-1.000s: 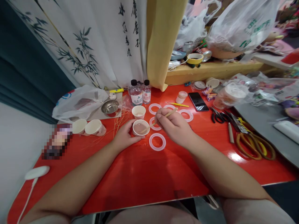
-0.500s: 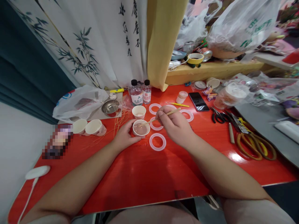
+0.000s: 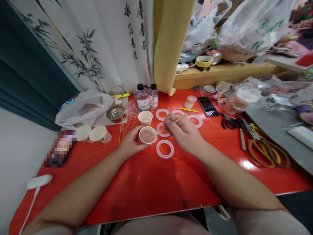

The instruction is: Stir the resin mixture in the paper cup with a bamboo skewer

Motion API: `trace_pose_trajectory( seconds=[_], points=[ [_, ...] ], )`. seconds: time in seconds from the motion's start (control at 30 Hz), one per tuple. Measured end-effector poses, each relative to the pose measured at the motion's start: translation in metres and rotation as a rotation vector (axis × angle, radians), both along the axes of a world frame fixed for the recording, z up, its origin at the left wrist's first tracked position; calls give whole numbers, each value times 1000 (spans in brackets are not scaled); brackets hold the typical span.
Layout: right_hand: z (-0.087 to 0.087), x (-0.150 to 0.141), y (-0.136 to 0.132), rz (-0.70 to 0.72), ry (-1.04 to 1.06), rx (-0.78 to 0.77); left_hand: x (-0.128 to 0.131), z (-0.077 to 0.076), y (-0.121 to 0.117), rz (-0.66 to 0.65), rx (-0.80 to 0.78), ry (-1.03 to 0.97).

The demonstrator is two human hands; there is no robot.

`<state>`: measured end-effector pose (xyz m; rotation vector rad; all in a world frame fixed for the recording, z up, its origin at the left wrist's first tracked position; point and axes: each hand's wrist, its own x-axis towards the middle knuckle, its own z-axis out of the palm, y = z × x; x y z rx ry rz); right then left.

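My left hand [image 3: 133, 142] is wrapped round the side of a paper cup [image 3: 148, 141] that holds a pinkish-brown liquid. In my right hand [image 3: 182, 130] a thin wooden stick [image 3: 180, 118] is pinched, and its lower end dips into the liquid at the cup's right side. Another paper cup [image 3: 145, 118] stands just behind. Several translucent ring moulds [image 3: 165, 156] lie on the red table beside and under my right hand. Behind the cups are bottle A [image 3: 142, 101] and bottle B [image 3: 154, 99], both with black caps.
Two paper cups [image 3: 99, 134], a metal bowl [image 3: 115, 113] and a plastic bag [image 3: 83, 109] are at left. Yellow tweezers [image 3: 189, 110], a small jar [image 3: 190, 102] and a phone [image 3: 207, 107] lie behind my right hand. Scissors [image 3: 265, 151] and pliers [image 3: 230, 122] lie at right.
The stick's lower end has shifted slightly right and towards me inside the cup. My left hand stays round the cup.
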<state>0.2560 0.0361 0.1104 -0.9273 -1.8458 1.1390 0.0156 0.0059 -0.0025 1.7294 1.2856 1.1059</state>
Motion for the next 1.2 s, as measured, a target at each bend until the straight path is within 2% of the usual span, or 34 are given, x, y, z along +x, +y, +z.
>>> trace_pose_trajectory(
  seconds=[0.27,0.37,0.87,1.1,1.2],
  points=[
    [1,0,-3,3,-24,78,0,2,0,-8,-13,-1],
    [5,3,-3,-45,-83,113,-1,1,0,-10,-4,8],
    [4,2,-4,34,-27,65,1,6,-2,-17,-2,29],
    [4,2,-5,29,26,-26,0,6,-1,-8,11,20],
    [2,4,-2,-10,37,2,0,5,-1,-9,9,6]
  ],
)
